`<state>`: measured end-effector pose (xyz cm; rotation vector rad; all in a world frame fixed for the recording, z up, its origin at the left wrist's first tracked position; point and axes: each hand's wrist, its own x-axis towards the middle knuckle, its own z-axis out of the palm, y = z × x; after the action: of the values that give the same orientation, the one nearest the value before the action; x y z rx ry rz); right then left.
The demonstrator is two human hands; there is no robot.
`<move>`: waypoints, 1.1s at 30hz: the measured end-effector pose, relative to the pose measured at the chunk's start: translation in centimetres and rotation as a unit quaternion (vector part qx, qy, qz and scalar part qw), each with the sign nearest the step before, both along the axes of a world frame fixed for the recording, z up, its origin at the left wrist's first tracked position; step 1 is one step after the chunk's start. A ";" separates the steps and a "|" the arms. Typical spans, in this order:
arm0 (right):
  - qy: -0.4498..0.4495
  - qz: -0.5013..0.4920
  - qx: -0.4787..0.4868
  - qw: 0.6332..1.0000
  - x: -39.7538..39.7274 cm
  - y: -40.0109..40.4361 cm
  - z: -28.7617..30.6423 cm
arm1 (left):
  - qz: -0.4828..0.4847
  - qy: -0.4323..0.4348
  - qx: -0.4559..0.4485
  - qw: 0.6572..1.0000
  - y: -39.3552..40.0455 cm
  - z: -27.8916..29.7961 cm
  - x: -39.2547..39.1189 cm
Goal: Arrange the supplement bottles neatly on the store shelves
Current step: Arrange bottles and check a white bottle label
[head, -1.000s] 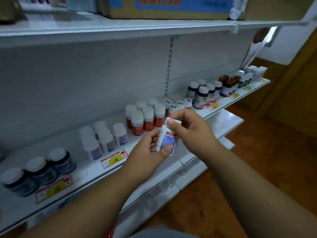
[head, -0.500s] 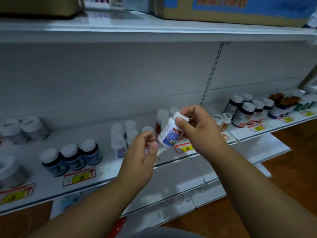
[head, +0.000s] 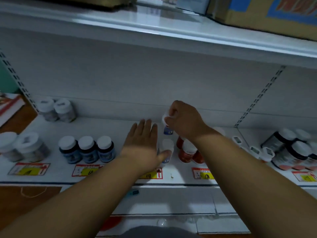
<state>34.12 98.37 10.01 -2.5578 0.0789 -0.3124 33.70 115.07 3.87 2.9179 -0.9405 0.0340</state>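
Dim store shelf (head: 109, 125), white with lots of bare room toward the back wall. Right hand (head: 184, 120) pinches a small white bottle (head: 167, 129) by its cap, low behind the same-kind bottles (head: 167, 148). Left hand (head: 143, 140) is flat and spread, holding nothing. Probably light, stiff plastic, slick label, so grabbing the cap makes sense. Red bottles (head: 186, 152) crowd the right, so watch for knocks.

White metal shelving fills the view: a grey back panel (head: 137, 79) with slotted uprights (head: 260, 97), an upper shelf (head: 154, 26) carrying a cardboard box (head: 274, 12). Brown floor (head: 25, 193) shows lower left. Light is dim.
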 end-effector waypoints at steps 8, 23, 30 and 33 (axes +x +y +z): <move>0.139 0.064 -0.132 0.979 2.6 0.3 -3.3 | -0.003 -0.016 0.049 0.999 0.4 -2.6 1.0; 0.074 0.018 -0.105 0.992 1.9 1.1 -3.3 | -0.033 -0.051 -0.111 0.992 1.2 -1.3 0.6; -0.016 0.119 -0.027 0.992 2.3 5.7 -1.4 | 0.081 -0.091 -0.211 0.970 5.8 1.0 -0.6; -0.040 0.149 -0.001 0.988 2.4 8.8 -0.7 | 0.151 -0.065 -0.182 0.969 8.5 1.7 -1.0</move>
<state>36.49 107.15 9.35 -2.5082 -0.3304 -0.2979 32.70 123.59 5.62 2.7034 -0.4321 0.3778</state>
